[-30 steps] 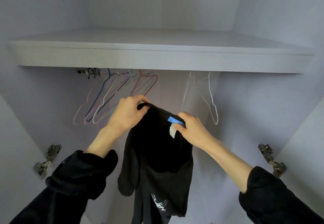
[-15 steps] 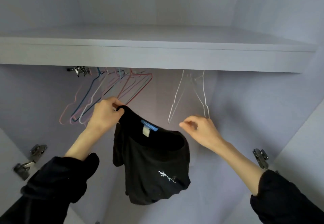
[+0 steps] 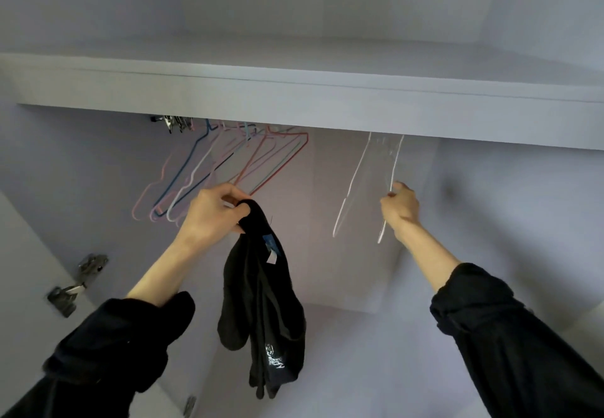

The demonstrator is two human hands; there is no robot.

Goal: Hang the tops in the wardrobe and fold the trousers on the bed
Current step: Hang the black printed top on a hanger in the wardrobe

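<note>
The wardrobe's shelf (image 3: pixel 294 97) spans the top, with coloured hangers (image 3: pixel 228 169) bunched at 11 o'clock beneath it. A black top (image 3: pixel 261 303) dangles at centre, its collar bunched in the left hand (image 3: pixel 212 211). At 2 o'clock the right hand (image 3: pixel 400 208) curls its fingers round a white hanger (image 3: pixel 366 185).

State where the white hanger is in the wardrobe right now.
In the head view, the white hanger hangs under the shelf, right of the coloured hangers, with the right hand at its right arm.
</note>
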